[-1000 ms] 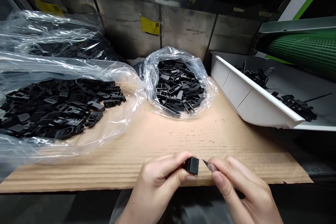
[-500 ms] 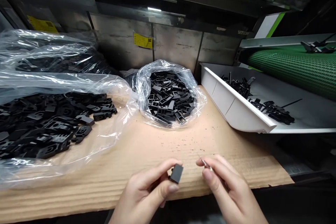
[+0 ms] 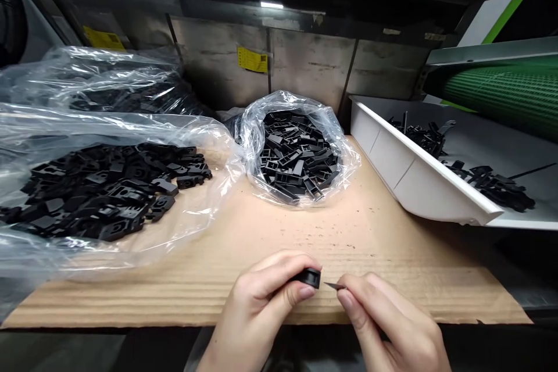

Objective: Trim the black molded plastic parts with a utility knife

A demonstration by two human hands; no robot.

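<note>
Black piece (image 3: 311,278): in the left hand (image 3: 261,297), over the near part of the cardboard (image 3: 235,226); one end pokes out and the rest is hidden by fingers.
How it may feel: small and light, I think, and hard like plastic; its smooth sides could be a bit slippery, and it doesn't look easy to squash.
Where to hold it: by its two sides, well back, so the end stays free and skin stays away from the point.
Blade (image 3: 333,286): thin and pointy, in the right hand (image 3: 390,317); it looks stiff and sharp, and the thin tip might snap, so the back end is the place to pinch.
Left grip: closed on the black piece, thumb below and pointer finger on top.
Right grip: closed on the blade, pinched between thumb and pointer finger.
Hand pose: both hands come up from the bottom and lean in to face each other; the tip is just beside the piece, not touching it. I can't tell if either hand rests on the cardboard.
</note>
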